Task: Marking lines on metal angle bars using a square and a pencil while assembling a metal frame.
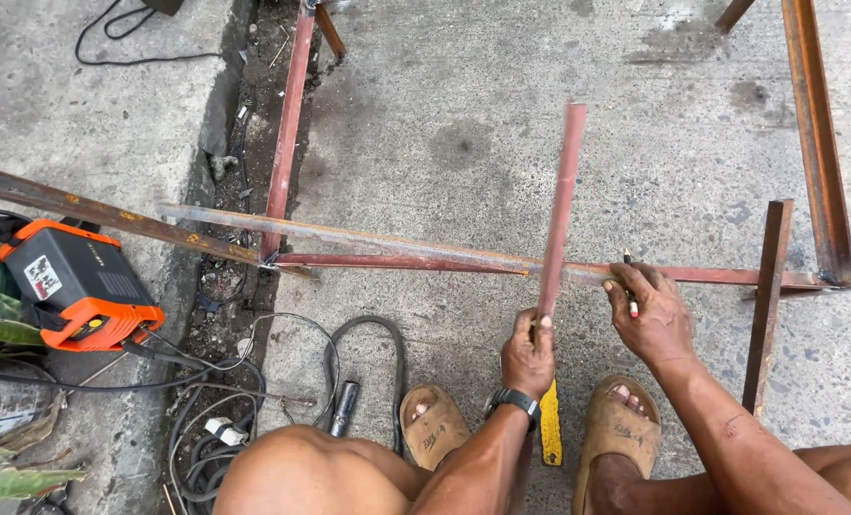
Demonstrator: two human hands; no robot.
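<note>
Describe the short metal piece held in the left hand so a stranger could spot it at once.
Start at the long rusty bar running across the concrete in front of the squatting person's sandalled feet. The short reddish metal strip stands crosswise over that bar, gripped at its near end by the left hand, beside the right hand holding a marker. Unlike the other bars, it is loose and short.

A short rusty steel bar [561, 200] is standing across a long horizontal bar [397, 246], crossing it at roughly a right angle, its near end gripped from below. A thin marker [630, 291] is touching the long bar just right of the crossing, tip pointing away.
</note>
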